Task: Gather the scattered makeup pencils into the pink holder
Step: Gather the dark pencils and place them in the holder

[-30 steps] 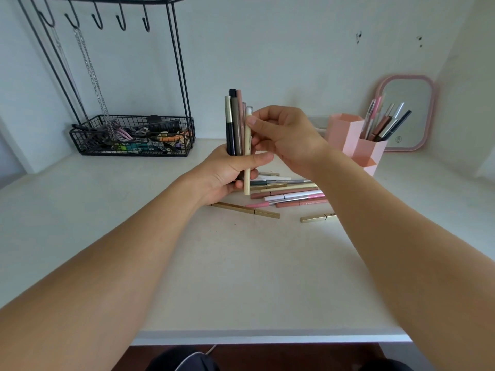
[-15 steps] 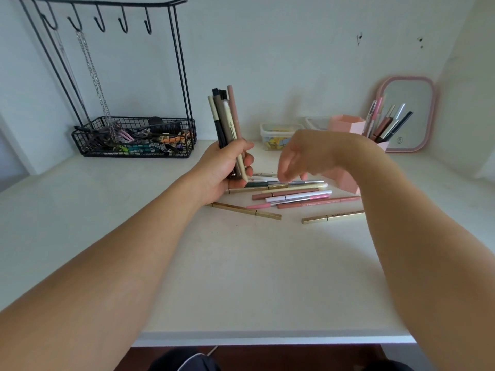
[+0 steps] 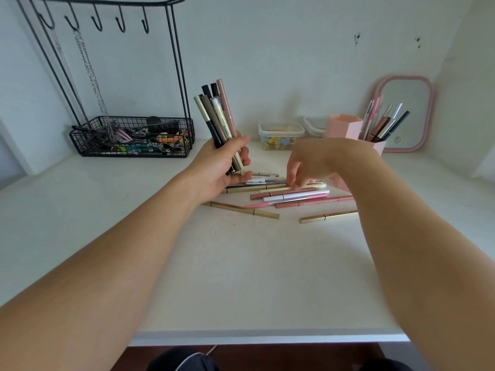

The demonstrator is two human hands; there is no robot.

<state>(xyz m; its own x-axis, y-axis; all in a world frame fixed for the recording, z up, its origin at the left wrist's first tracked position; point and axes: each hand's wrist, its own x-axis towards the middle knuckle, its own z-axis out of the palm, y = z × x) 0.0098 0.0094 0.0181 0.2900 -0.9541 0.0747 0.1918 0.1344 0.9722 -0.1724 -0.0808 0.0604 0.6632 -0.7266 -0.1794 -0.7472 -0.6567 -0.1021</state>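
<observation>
soft, even daylight, faint shadows, wide-angle bending at edges

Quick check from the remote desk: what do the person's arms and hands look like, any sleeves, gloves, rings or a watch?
Both forearms are bare right up to the frame edge, with no sleeves in view. The left hand and right hand wear no gloves, and no rings, watch or bracelet show on the sides visible. Fingernails look short and unpainted where visible.

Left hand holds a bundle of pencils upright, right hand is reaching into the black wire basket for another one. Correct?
Not quite. The left hand does hold the pencil bundle upright, but the right hand is not at the black wire basket. In the head view its fingertips are down on a cream pencil among the loose ones on the table.
</observation>
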